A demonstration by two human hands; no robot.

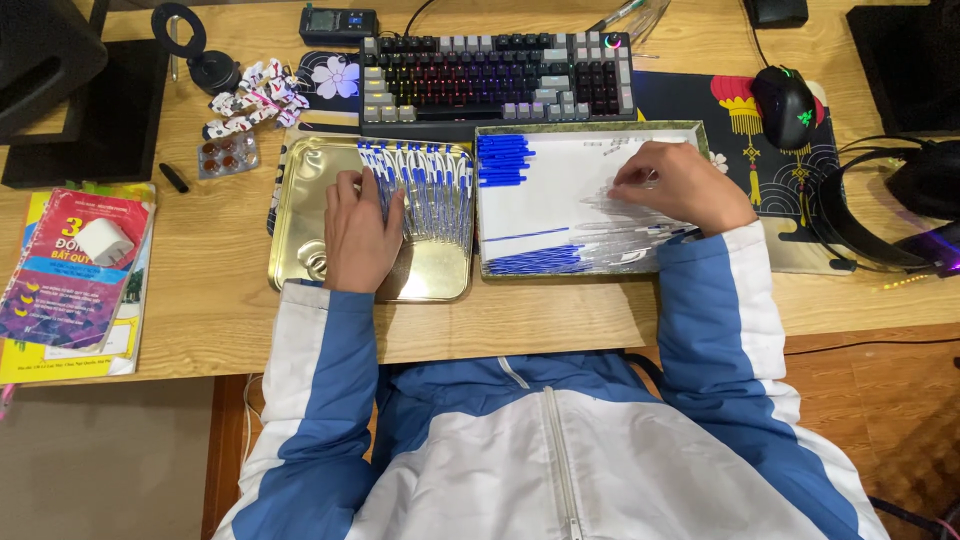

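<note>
A gold metal tray [296,205] sits left of centre and holds a row of assembled blue-capped pens [430,190]. My left hand [360,230] lies flat in that tray, fingers touching the left end of the pen row. To the right, a white-bottomed tray [560,215] holds a pile of blue caps [505,160], blue refills [530,262] and clear pen barrels [620,225]. My right hand [680,185] rests over the clear barrels with fingertips pinched on one of them.
A backlit keyboard [495,78] lies behind the trays. A black mouse [785,105] sits on a patterned mat at the right, headphones [900,200] beyond it. Books [75,275] with a white charger lie at the left, and a pill blister [227,155] near wrapped sweets.
</note>
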